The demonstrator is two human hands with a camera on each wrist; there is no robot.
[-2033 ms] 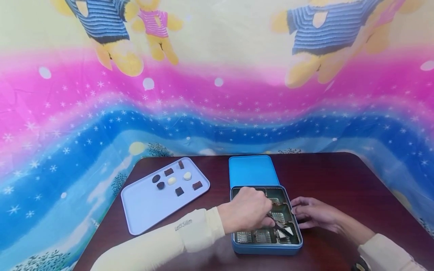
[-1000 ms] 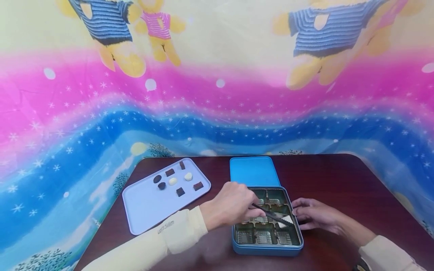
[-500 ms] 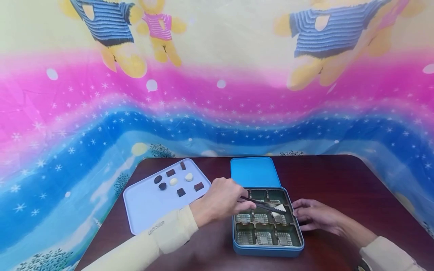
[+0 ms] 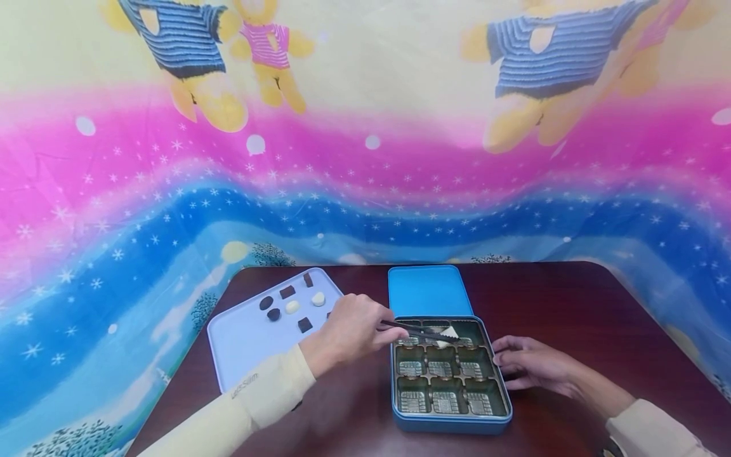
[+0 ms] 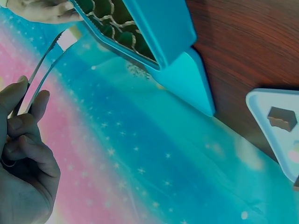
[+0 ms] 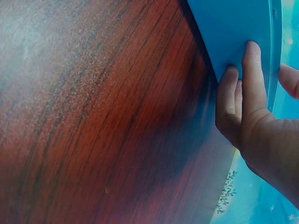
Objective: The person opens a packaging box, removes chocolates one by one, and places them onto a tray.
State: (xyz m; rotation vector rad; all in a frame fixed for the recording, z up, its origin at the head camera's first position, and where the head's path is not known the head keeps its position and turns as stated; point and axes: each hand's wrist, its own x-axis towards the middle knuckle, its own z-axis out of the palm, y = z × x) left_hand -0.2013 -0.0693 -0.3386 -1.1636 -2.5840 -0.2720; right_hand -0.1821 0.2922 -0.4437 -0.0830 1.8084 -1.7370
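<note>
My left hand pinches dark serrated tongs between thumb and fingers. Held in their tips is a white chocolate piece, which overlaps the back row of the tin in the head view. In the left wrist view the white piece sits between the ends of the two metal arms. The blue tin stands with its hinged lid laid back, showing a dark gold insert divided into several compartments. Against the tin's right side lie the extended fingers of my right hand; its thumb is near the rim.
A pale lilac tray to the left bears several chocolates, among them a dark square and a white one. My left forearm partly covers it. A patterned cloth hangs behind the dark wooden table.
My left hand has drawn back leftward and away, bringing the tongs and white chocolate from the tin's near right compartment up to its back row. My right hand stays put.
</note>
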